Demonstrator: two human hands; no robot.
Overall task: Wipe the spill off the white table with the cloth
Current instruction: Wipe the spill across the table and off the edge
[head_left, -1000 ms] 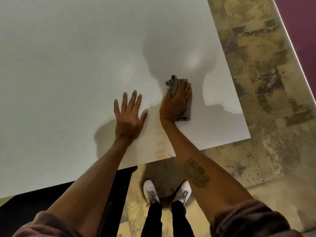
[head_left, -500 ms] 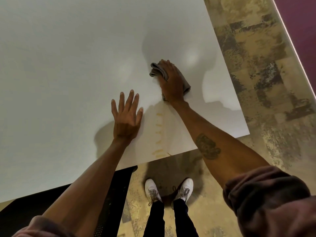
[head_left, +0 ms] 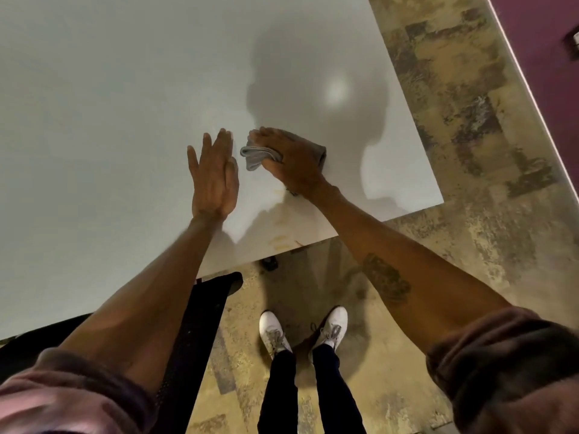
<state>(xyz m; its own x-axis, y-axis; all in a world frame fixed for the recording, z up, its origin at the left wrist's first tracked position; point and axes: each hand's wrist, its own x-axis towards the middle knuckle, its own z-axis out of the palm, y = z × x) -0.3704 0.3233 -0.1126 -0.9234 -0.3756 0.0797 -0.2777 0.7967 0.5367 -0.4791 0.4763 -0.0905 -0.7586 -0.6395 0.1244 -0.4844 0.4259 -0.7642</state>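
My right hand (head_left: 289,159) presses a crumpled grey cloth (head_left: 255,155) flat on the white table (head_left: 109,104), near its front right part. The cloth sticks out to the left of my fingers and behind my knuckles. Faint yellowish streaks of the spill (head_left: 279,241) run from just below my right wrist down to the table's front edge. My left hand (head_left: 214,177) is raised on its edge just left of the cloth, fingers straight and together, holding nothing.
The table's front edge and right corner (head_left: 438,200) border a mottled tan floor (head_left: 470,151). A black chair back (head_left: 200,324) stands under the front edge. My white shoes (head_left: 275,335) are on the floor below. A maroon wall (head_left: 548,57) runs at the far right.
My right hand has slid the cloth leftwards, close to my left hand. My left hand has lifted from lying flat with spread fingers and turned onto its edge with fingers together.
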